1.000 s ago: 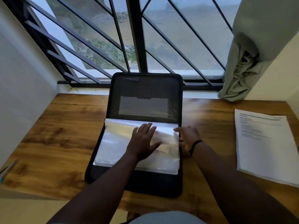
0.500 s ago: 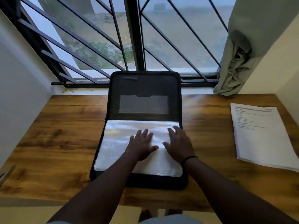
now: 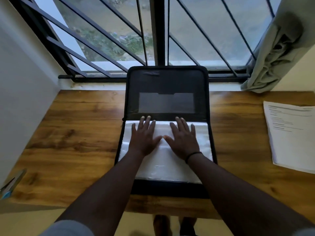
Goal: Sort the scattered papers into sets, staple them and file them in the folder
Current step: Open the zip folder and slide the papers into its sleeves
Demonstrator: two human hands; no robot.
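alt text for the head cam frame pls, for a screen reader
Both hands, left hand and right hand, lie flat with fingers spread on the clear plastic sleeves of an open black folder on a wooden desk by a barred window. A stack of printed papers lies at the right.

Folder (image 3: 166,86) black; plastic sleeves (image 3: 163,160) glossy white; desk (image 3: 76,142) brown woodgrain; curtain (image 3: 276,48) grey-green; wristband (image 3: 192,155) black.

The paper stack (image 3: 293,135) gets cut off by the right edge, its print way too blurred to be read. The stapler-like thing (image 3: 12,184) is clipped at the left edge.
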